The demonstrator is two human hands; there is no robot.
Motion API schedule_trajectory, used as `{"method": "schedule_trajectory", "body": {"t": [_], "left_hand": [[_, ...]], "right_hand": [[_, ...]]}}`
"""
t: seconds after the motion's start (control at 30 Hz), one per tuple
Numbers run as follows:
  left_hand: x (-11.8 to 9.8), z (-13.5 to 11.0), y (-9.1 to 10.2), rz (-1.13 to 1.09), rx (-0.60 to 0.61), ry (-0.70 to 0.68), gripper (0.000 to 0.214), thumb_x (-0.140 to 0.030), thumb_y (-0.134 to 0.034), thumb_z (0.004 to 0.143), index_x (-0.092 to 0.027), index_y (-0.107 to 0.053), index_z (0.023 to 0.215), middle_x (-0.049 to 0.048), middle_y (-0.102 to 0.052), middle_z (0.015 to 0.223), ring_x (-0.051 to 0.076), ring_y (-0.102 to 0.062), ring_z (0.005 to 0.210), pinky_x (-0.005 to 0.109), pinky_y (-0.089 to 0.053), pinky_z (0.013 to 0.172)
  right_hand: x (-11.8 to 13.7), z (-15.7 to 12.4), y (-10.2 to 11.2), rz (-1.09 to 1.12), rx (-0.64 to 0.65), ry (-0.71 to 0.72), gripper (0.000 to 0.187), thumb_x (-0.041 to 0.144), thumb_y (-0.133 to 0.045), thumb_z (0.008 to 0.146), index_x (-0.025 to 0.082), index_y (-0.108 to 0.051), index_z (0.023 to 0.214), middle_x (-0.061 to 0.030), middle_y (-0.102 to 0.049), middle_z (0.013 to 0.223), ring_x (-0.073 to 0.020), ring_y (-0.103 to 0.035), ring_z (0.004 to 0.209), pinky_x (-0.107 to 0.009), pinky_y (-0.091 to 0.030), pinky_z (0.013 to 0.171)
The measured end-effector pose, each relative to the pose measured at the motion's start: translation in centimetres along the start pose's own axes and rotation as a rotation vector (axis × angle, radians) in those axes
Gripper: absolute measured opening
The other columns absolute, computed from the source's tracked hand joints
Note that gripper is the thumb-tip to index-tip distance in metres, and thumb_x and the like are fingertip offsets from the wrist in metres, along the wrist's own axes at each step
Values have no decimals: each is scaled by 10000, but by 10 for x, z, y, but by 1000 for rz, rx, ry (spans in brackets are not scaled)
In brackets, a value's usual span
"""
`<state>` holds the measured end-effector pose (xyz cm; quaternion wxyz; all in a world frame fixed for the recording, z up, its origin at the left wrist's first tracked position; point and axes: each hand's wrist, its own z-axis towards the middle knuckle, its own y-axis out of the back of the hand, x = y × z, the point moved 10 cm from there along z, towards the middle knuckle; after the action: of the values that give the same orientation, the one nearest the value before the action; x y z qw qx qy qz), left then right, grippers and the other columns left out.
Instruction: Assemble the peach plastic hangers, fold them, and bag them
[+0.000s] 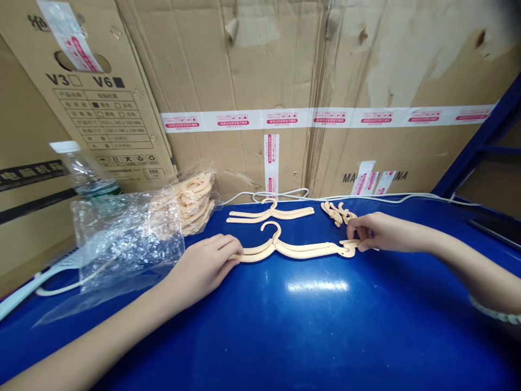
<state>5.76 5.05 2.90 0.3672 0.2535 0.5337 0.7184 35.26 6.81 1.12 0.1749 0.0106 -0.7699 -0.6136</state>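
A cream plastic hanger (301,252) with two arms and a curved hook lies on the blue table (260,331). My left hand (214,260) is closed on its left end, and the fingers cover that tip. At the opposite end, my right hand (372,232) pinches a small cream hanger piece (349,247) that meets the tip of the right arm. Whether the two are joined I cannot tell. Behind lies a second cream hanger (271,213), hook to the back. A small pile of loose cream pieces (337,213) sits just beyond my right hand.
Clear plastic bags (130,233), one with stacked cream parts (189,203), lie at the left beside a bottle (87,174) and a pale blue plastic utensil (44,274). A white cable (366,196) runs along the back, before large cardboard boxes (228,70).
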Motion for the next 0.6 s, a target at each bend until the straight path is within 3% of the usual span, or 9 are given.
{"method": "schedule_trajectory", "body": {"t": [0.6], "left_hand": [[4, 1, 5, 14, -34, 27, 131, -184, -466, 935, -202, -584, 989, 61, -671, 999, 207, -635, 897, 327, -505, 782]], "right_hand": [[2, 3, 0, -14, -62, 22, 175, 324, -578, 764, 198, -621, 877, -27, -648, 709, -184, -579, 623, -265, -384, 560]]}}
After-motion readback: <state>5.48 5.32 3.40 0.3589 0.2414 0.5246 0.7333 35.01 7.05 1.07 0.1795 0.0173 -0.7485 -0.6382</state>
